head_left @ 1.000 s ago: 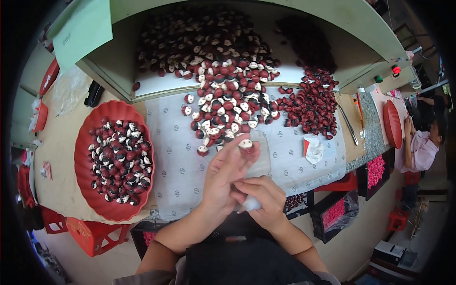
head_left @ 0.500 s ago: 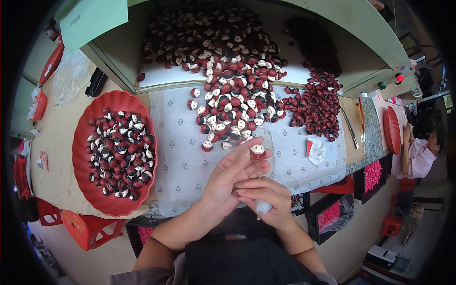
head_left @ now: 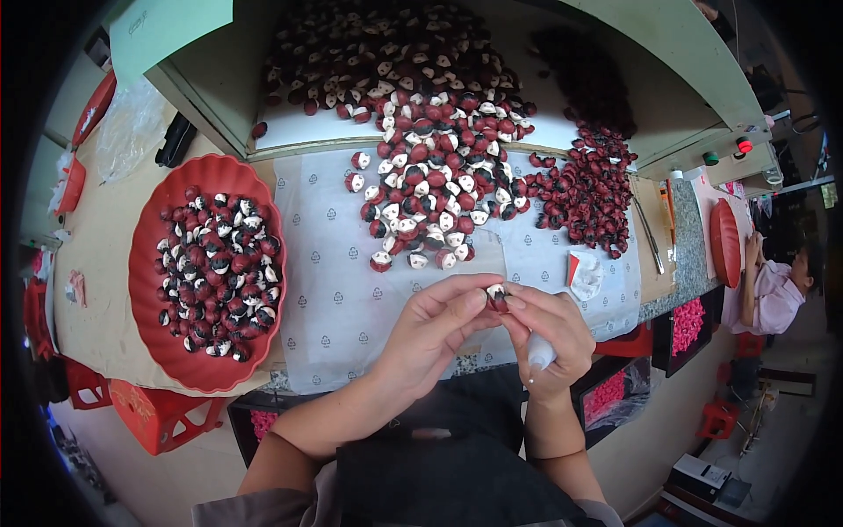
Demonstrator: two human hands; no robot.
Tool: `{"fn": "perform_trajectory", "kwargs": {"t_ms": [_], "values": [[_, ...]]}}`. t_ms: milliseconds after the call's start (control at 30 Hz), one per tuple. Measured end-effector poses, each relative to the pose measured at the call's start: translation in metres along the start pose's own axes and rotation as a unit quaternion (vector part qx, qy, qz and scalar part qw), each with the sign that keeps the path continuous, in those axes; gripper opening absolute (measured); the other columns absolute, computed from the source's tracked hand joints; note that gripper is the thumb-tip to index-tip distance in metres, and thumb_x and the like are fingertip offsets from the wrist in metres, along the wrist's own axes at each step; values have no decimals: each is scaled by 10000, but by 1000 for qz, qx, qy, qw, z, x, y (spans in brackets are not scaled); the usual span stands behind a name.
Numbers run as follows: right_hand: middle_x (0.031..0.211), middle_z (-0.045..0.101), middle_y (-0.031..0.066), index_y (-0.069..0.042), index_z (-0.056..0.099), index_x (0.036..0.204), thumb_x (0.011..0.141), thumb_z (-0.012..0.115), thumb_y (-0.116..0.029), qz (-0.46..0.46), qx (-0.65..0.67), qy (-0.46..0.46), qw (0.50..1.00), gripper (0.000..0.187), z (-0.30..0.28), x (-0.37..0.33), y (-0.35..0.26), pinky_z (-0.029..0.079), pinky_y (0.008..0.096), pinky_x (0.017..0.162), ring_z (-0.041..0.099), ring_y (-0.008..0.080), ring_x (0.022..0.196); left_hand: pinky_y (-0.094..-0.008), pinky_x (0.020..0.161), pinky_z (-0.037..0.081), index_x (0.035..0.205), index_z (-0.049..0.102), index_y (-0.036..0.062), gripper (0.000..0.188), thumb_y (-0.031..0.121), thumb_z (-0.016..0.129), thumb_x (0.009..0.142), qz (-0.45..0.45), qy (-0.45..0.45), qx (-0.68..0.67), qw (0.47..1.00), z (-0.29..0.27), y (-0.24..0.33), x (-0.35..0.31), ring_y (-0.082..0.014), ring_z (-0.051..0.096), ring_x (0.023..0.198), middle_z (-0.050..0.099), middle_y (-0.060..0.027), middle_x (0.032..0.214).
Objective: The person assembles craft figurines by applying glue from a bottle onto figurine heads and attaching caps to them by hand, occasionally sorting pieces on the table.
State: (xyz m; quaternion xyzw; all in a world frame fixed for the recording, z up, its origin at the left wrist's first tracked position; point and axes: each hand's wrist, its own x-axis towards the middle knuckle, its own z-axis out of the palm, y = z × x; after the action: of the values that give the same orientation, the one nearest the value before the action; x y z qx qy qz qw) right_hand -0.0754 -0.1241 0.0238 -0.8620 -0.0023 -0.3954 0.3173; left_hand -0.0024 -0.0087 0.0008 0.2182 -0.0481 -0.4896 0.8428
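Between the fingertips of both hands is a small round figurine head (head_left: 496,297), white on one side and dark red and black on the other. My left hand (head_left: 424,334) pinches it from the left, closed. My right hand (head_left: 562,332) touches it from the right with thumb and finger, and also keeps a white squeeze bottle (head_left: 541,351) in its curled fingers, thin tip pointing down. Beyond the hands lies a heap of similar heads (head_left: 430,189) on printed white sheeting (head_left: 338,303). Small dark red curved pieces (head_left: 588,202) form another pile to its right.
A scalloped red bowl (head_left: 143,290) with many heads stands at left. Behind the sheeting rises a pale green open-fronted cabinet (head_left: 198,101). A crumpled white wrapper (head_left: 586,277) and a metal tool (head_left: 650,235) lie right. A person in pink (head_left: 777,294) sits far right.
The head has gone from lying on my left fingers to a pinch between both hands. My right hand has moved up and right to meet it, still with the bottle.
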Motion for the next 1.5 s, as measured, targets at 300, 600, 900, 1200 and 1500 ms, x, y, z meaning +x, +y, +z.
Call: {"fn": "perform_trajectory", "kwargs": {"t_ms": [300,600,900,1200,1500], "values": [[855,612,118,-23,602,887,595,696,0,19,-50,39,998,308,11,-12,-3,429,230,497,549,172,600,-255,807,437,1064,519,-3,255,121,495,842,0,39,-40,998,3,-12,-5,-123,545,884,563,-82,992],[819,594,116,3,594,865,595,690,23,28,-47,38,998,287,12,-13,-3,470,253,526,576,201,656,-254,752,482,1050,534,-21,261,69,542,805,45,105,65,991,9,-11,-9,-139,584,799,596,-104,912],[836,582,123,15,598,847,615,673,43,113,54,41,991,245,12,-11,-14,472,251,584,576,192,720,-229,718,474,1011,566,-20,235,35,564,783,102,104,169,975,2,-5,-10,-122,581,791,606,-89,904],[868,577,126,18,603,795,662,616,86,310,328,17,892,150,-4,-8,-8,432,255,726,553,171,816,-224,642,484,936,606,-18,247,-31,621,690,306,36,553,774,7,8,-12,-156,608,760,622,-131,886],[827,586,117,19,605,784,669,614,96,356,338,-12,871,139,-6,-9,-5,438,238,702,562,152,777,-226,587,484,925,616,-1,269,-13,647,658,372,16,655,658,4,7,-11,-187,621,688,625,-133,856]]}}
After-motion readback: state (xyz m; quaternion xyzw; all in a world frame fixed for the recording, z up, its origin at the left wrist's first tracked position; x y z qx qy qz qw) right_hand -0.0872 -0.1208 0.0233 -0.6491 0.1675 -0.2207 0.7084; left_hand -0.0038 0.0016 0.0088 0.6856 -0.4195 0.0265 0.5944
